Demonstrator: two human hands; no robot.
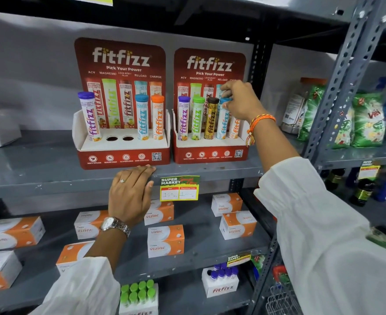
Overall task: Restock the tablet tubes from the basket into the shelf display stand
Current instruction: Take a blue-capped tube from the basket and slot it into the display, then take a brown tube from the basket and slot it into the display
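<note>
Two red fitfizz display stands sit side by side on the grey shelf. The left stand (122,153) holds a purple-capped tube (89,117), a blue-capped tube (142,118) and an orange-capped tube (158,117), with two empty holes (120,138) in the middle. The right stand (210,153) holds purple, green, brown, blue and orange tubes. My right hand (242,102) pinches the cap of the blue-capped tube (223,120) standing in the right stand. My left hand (130,194) lies flat on the shelf's front edge below the left stand, holding nothing.
A price tag (179,188) hangs on the shelf edge. Orange-and-white vizinc boxes (165,241) fill the shelf below. Lower still stand boxes of green-capped tubes (138,292) and purple-capped tubes (221,280). A wire basket (280,296) shows at the bottom right. Detergent packs (367,119) fill the right-hand rack.
</note>
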